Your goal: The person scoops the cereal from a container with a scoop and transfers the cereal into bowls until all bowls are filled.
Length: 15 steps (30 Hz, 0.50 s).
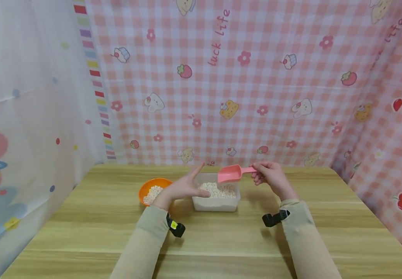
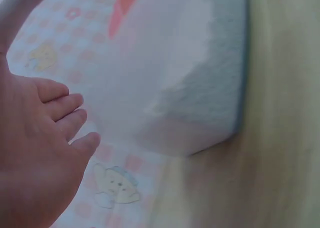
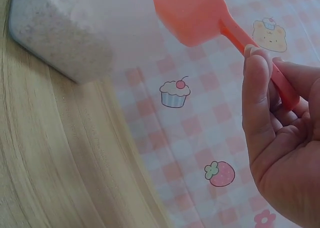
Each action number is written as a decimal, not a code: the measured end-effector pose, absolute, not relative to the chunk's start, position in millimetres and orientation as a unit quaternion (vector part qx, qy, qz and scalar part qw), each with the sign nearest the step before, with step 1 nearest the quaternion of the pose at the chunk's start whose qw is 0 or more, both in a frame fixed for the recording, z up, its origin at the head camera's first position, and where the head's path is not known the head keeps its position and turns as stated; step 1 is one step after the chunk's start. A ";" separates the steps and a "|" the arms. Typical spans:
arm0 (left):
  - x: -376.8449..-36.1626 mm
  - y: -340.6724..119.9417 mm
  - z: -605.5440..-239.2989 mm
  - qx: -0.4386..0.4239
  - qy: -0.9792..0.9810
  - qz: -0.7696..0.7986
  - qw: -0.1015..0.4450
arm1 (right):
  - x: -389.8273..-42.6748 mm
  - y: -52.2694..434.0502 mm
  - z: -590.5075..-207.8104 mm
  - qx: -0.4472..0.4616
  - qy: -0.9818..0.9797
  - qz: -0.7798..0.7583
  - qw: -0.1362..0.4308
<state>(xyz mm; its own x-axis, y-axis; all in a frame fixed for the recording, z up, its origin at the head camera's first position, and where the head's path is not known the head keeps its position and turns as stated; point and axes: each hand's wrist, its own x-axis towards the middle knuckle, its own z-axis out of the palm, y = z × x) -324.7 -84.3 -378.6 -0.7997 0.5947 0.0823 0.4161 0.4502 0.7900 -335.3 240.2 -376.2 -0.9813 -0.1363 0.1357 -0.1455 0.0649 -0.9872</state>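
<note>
Scoop of pink plastic (image 1: 233, 173), short-handled and shovel-shaped, hung in the air just above the far rim of a clear rectangular plastic container (image 1: 216, 204), its bowl pointing left and its handle running right into the right hand (image 1: 270, 177). That hand pinched the end of the handle between thumb and curled fingers (image 3: 260, 83); in the right wrist view the scoop (image 3: 200, 15) looked orange-pink and the rest of the fingers were folded into the palm. Whether anything lay in the bowl of the scoop could not be told.

The container stood on the light wooden table (image 1: 221, 248), toward the back and near the middle, and held a bed of small white grains (image 1: 218, 190). The left hand (image 1: 183, 187) hovered at the container's left edge with its fingers straight and spread, the thumb raised toward the wall, holding nothing; whether the fingertips touched the rim or the grains was not clear. The left wrist view showed the same open palm (image 2: 35, 153) beside the blurred container (image 2: 200, 88).

Just left of the container, partly hidden behind the left hand, sat a round orange plastic bowl (image 1: 148, 186) with more of the white grains in it. Beige sleeves (image 1: 302, 232) covered both forearms. A pink checked cloth (image 1: 256, 77) printed with strawberries, cupcakes and rabbits hung behind and to the right of the table.
</note>
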 end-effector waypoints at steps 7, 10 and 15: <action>-328.0 -79.0 -395.5 0.292 0.868 0.391 0.090 | -334.3 238.4 -374.5 0.099 -0.748 0.656 -0.016; -329.2 -80.5 -399.4 0.287 0.878 0.373 0.089 | -334.8 237.3 -373.9 0.099 -0.753 0.650 -0.017; -329.4 -80.6 -403.1 0.269 0.884 0.370 0.093 | -335.9 235.6 -373.4 0.103 -0.763 0.638 -0.025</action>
